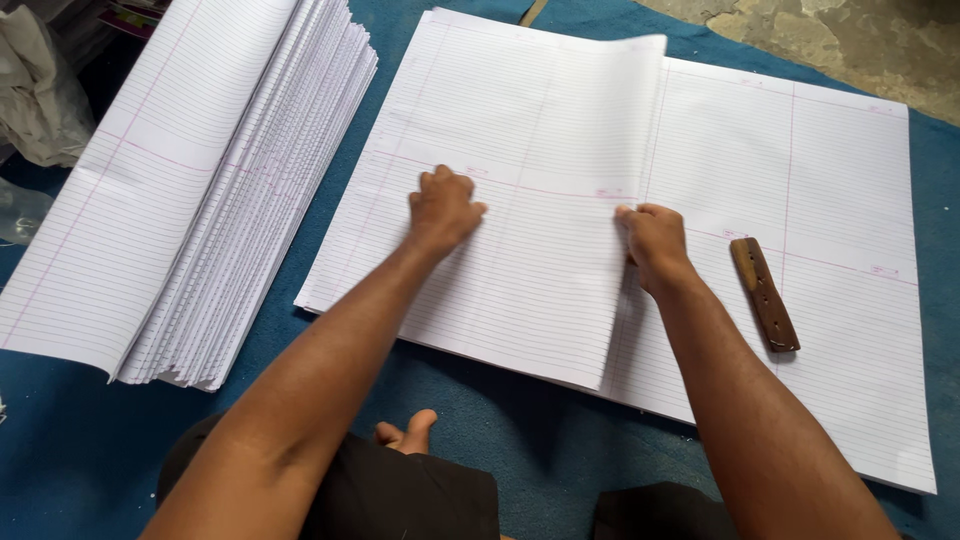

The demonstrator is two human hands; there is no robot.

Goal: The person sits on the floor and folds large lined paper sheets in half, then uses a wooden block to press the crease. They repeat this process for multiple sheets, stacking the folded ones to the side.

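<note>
A large white ruled sheet (830,190) lies flat on blue cloth. Over its left part lies a folded ruled sheet (520,130), with its right edge lifted slightly. My left hand (443,210) presses down on the folded sheet near its middle, fingers curled. At the folded sheet's right edge my right hand (655,243) pinches the paper. A brown wooden stick with holes (765,295) rests on the flat sheet just right of my right hand.
A thick stack of folded ruled sheets (200,190) lies to the left on the blue cloth (60,440). Crumpled white plastic (35,90) sits at the far left. Bare stone floor (860,40) shows top right. My foot (410,432) is near the bottom.
</note>
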